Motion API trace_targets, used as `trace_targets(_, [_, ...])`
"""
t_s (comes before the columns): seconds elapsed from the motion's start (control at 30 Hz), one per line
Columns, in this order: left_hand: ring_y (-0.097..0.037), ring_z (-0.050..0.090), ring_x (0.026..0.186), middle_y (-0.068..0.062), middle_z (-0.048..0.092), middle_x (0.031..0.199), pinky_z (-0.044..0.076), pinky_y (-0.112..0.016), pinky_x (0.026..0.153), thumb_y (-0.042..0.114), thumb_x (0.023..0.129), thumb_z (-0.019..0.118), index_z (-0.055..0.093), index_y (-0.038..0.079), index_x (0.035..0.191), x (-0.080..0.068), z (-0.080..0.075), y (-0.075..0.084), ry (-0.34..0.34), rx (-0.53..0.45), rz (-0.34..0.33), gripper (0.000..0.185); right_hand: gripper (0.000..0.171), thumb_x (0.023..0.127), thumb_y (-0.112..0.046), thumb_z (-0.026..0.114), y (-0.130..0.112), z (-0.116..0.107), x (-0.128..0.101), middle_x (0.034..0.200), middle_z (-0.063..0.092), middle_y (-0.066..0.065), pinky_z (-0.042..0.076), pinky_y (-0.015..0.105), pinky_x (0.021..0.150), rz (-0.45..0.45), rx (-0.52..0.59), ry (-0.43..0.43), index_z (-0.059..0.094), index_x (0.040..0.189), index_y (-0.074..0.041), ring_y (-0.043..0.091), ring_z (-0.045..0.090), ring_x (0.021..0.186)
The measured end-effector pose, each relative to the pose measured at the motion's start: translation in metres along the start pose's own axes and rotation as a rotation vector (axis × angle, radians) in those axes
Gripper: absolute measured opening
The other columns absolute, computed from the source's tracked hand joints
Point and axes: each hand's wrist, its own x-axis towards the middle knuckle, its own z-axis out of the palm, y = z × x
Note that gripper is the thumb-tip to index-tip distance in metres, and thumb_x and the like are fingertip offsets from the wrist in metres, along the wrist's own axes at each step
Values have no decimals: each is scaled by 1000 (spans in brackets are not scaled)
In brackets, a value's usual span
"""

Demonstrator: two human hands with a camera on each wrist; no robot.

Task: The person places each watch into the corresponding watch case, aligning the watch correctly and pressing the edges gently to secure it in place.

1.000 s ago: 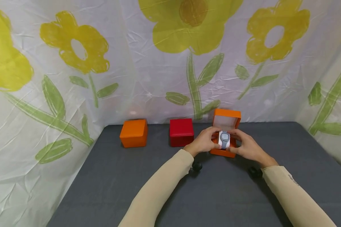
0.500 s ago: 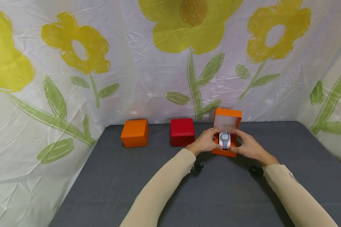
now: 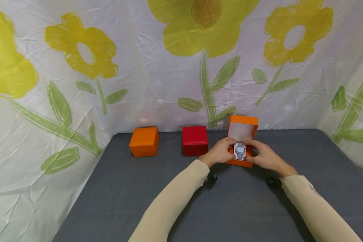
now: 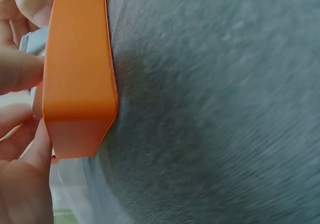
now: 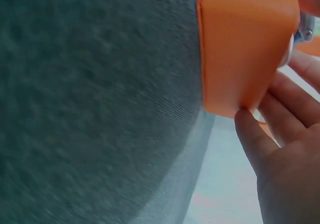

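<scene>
A grey wristwatch (image 3: pixel 240 150) is wrapped on a white cushion (image 3: pixel 235 154) in the opened orange watch box (image 3: pixel 239 163) at the table's back right. My left hand (image 3: pixel 219 152) holds the cushion's left side, thumb at the front and fingers farther back. My right hand (image 3: pixel 265 157) grips the right side in the same way. In the left wrist view the box's orange outer wall (image 4: pixel 77 54) hides much of the cushion. The right wrist view shows the watch's edge (image 5: pixel 306 28) just above the box, with fingers around the rim.
A closed red box (image 3: pixel 195 141) stands left of the opened one, and a closed orange box (image 3: pixel 144 142) farther left. The raised lid (image 3: pixel 243 126) leans near the flowered cloth backdrop (image 3: pixel 157 84). A dark grey cloth covers the table (image 3: pixel 230 208).
The watch and cushion have sunk slightly lower into the orange box, with both hands following. The view has shifted a little; the two closed boxes have stayed put.
</scene>
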Motion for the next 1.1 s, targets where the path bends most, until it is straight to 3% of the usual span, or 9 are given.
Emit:
trace_targets(0.2, [-16,48,111,-3,50,129,44,-24,93,28,81,76,55,11,133,-17,3,-1,88,-54,-75,58,47,92,-26,64,-4,-11,-1,132,50,20,38,60,97,40,-10,51,50,131,-4,42,46,121])
trace_targets(0.37, [-16,48,112,-6,46,133,47,-19,87,31,77,80,49,6,138,-25,6,-9,85,-105,-198,72,42,94,-37,60,-10,-26,2,111,58,18,45,54,86,91,-11,214,48,113,-2,38,56,105])
trace_targets(0.47, [-16,50,112,-7,47,131,48,-18,85,29,76,82,47,5,139,-26,7,-11,79,-141,-237,75,54,92,-43,60,-13,-34,9,111,54,19,47,52,80,108,9,267,41,120,-1,37,57,101])
trace_targets(0.57, [-14,52,108,-5,50,127,48,-20,85,32,76,82,48,6,139,-27,7,-13,87,-164,-256,76,73,92,-47,58,-16,-42,18,121,48,24,49,54,79,99,13,258,30,139,0,40,57,102])
trace_targets(0.67, [-13,54,105,-4,51,122,48,-21,85,33,76,82,48,7,138,-27,6,-13,92,-188,-266,76,78,93,-45,57,-17,-47,27,129,44,28,51,53,76,71,-13,232,22,148,-2,39,59,97])
trace_targets(0.9, [-12,57,103,-3,53,119,49,-20,82,29,75,83,50,7,137,-27,8,-10,107,-258,-286,74,56,97,-34,55,-17,-53,41,122,49,22,48,41,64,-33,-97,223,41,140,0,29,56,77])
trace_targets(1.1, [-12,58,101,-3,53,118,50,-20,82,27,74,84,51,8,135,-27,8,-7,117,-281,-298,73,49,98,-36,53,-18,-56,42,112,52,18,47,37,60,-27,-92,218,47,132,-2,26,55,74])
